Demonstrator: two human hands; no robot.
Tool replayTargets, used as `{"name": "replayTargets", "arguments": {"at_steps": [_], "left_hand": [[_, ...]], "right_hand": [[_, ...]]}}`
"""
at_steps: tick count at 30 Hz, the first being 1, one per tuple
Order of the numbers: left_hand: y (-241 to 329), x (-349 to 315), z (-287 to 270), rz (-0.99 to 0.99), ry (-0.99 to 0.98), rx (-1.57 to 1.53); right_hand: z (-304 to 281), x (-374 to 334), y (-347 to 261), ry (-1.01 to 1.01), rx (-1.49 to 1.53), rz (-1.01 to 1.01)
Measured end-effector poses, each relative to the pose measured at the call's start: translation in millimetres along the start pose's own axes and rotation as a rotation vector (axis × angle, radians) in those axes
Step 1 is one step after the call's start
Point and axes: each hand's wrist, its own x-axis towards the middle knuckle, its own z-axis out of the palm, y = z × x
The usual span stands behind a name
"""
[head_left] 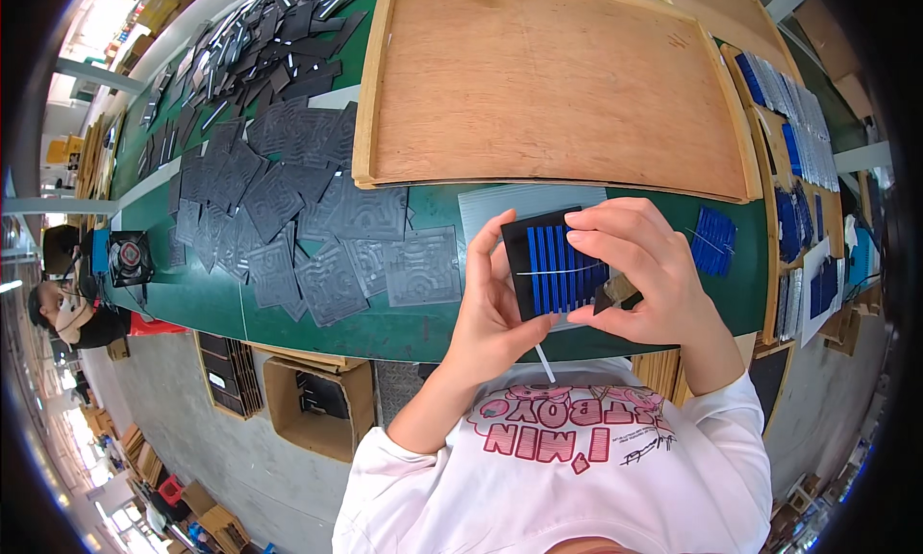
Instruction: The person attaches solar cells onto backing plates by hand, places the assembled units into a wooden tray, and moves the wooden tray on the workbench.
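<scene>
In front of my chest, my left hand grips the left and lower edges of a black square plate. Across its face lies a row of narrow blue strips, with a thin pale wire running over them. My right hand is closed around the plate's right side, its fingers on the top edge and strips. Between its thumb and fingers shows a small tan and dark piece, whose kind I cannot make out. Below the plate a thin white stick juts toward my shirt. Underneath lies a light grey sheet.
Black grooved plates spread over the green table at left, with loose dark strips beyond. A wooden tray stands ahead. Bundled blue strips lie at right. A small fan and another person are far left.
</scene>
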Motion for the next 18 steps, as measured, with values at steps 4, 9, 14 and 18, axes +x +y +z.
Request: {"name": "replayTargets", "arguments": {"at_steps": [4,9,14,18], "left_hand": [[-0.9,0.8,1.2,0.018,-0.008,0.019],[-1.5,0.7,2.3,-0.008,-0.017,-0.012],[-1.2,-1.6,6.1,-0.034,0.013,-0.113],[-0.4,-3.8,8.0,-0.054,0.011,-0.120]], "right_hand": [[-1.5,0.2,-0.3,-0.001,0.006,0.002],[-1.5,0.1,1.9,0.002,0.048,-0.005],[-1.8,1.3,2.4,-0.005,0.072,-0.027],[0.5,-0.9,5.3,0.013,0.090,-0.058]]}}
